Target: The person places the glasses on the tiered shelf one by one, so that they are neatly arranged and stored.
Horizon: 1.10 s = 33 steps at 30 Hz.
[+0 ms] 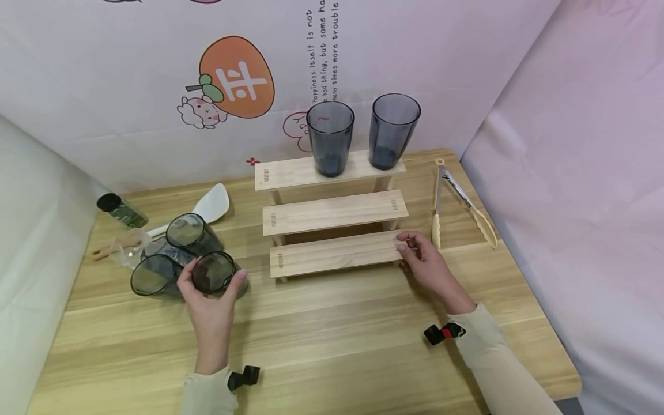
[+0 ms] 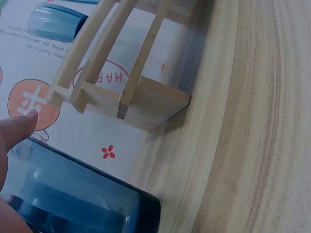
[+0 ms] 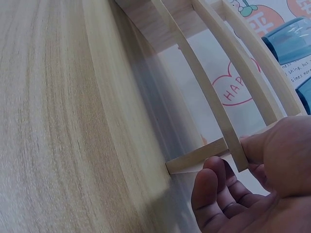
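Observation:
My left hand (image 1: pixel 210 300) grips a dark tinted drinking glass (image 2: pixel 82 194), thumb on one side near the rim and fingers on the other. Two more tinted glasses (image 1: pixel 188 231) (image 1: pixel 154 275) stand right behind and beside it. A three-step wooden rack (image 1: pixel 332 212) occupies the middle of the table. At the right end of its lowest step, my right hand (image 1: pixel 427 265) pinches the board, thumb on top and other fingers curled below in the right wrist view. On the top step stand two upright tinted glasses (image 1: pixel 332 141) (image 1: pixel 393 134).
Left of the rack lie a white spatula (image 1: pixel 212 203), a black-capped jar (image 1: pixel 123 211) and a crumpled clear plastic piece (image 1: pixel 127 248). Tongs with cream tips (image 1: pixel 461 199) lie spread at the right. White printed cloth (image 1: pixel 129 69) walls the table's back and sides.

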Available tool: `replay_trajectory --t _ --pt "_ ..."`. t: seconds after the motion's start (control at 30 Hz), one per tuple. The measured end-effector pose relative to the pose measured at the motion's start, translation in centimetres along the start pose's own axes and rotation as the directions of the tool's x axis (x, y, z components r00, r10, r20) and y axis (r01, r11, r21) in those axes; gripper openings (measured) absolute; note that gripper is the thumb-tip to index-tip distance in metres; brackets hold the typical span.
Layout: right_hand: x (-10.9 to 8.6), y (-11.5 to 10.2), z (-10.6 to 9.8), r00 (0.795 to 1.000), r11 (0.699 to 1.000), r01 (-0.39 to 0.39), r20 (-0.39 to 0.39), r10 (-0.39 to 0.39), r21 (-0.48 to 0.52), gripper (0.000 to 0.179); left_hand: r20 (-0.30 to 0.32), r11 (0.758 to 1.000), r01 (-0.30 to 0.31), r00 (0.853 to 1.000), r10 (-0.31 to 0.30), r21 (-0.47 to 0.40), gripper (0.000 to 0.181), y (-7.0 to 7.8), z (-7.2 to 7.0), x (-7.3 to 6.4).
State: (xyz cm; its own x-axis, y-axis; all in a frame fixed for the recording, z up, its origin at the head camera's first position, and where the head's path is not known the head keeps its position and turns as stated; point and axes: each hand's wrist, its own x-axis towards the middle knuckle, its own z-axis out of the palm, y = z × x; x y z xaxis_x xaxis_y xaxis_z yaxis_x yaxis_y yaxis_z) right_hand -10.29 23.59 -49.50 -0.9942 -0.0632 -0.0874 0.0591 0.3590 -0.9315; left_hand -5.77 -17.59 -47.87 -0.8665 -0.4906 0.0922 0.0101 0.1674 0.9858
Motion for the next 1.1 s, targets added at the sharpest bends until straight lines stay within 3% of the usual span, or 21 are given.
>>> replay_trajectory --t 0.23,0.57,0.8,0.97,1.1 --pt "0.1 1.0 -0.1 1.000 1.000 0.013 -0.016 -0.013 -0.010 0.028 -0.004 0.999 0.015 1.000 -0.015 0.030 0.100 -0.1 0.2 -0.1" --pt "0.2 1.1 -0.1 1.000 1.000 -0.001 -0.014 0.001 0.009 0.026 -0.010 0.998 0.022 1.000 -0.022 -0.061 0.094 0.0 0.5 0.0" --pt "0.3 1.1 -0.1 1.000 1.000 -0.002 -0.004 0.002 0.020 0.027 0.070 0.992 0.038 0.997 -0.030 -0.117 0.088 -0.1 -0.5 1.0" --pt "0.4 1.1 -0.1 1.000 0.999 -0.008 -0.005 0.008 0.032 0.027 0.152 0.976 0.078 0.987 -0.047 -0.202 0.086 0.3 -0.8 2.1" --pt "0.4 1.0 -0.1 1.000 1.000 -0.007 -0.004 0.007 0.029 0.027 0.228 0.970 0.056 0.974 -0.001 -0.235 0.085 1.6 -0.6 3.4"
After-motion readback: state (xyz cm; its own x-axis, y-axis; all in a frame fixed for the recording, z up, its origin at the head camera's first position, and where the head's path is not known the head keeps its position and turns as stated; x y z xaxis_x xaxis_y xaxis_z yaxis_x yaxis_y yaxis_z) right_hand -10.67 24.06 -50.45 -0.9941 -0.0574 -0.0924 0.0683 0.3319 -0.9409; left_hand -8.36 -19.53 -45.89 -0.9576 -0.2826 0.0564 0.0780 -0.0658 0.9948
